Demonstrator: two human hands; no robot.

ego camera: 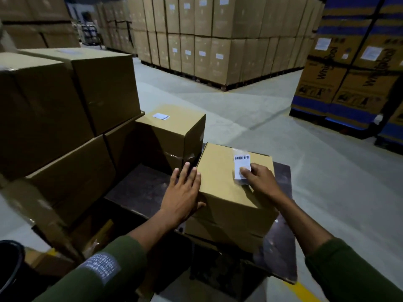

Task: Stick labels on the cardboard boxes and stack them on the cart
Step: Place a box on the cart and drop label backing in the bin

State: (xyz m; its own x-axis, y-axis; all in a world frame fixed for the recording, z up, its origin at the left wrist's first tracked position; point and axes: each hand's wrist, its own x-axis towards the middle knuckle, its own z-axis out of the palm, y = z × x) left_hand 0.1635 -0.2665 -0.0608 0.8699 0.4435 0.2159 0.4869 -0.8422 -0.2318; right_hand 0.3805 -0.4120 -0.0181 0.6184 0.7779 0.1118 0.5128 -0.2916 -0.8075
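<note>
Left hand (pixel 182 190) flat, fingers straight; right hand (pixel 259 179) fingers curled, pressing down.
</note>
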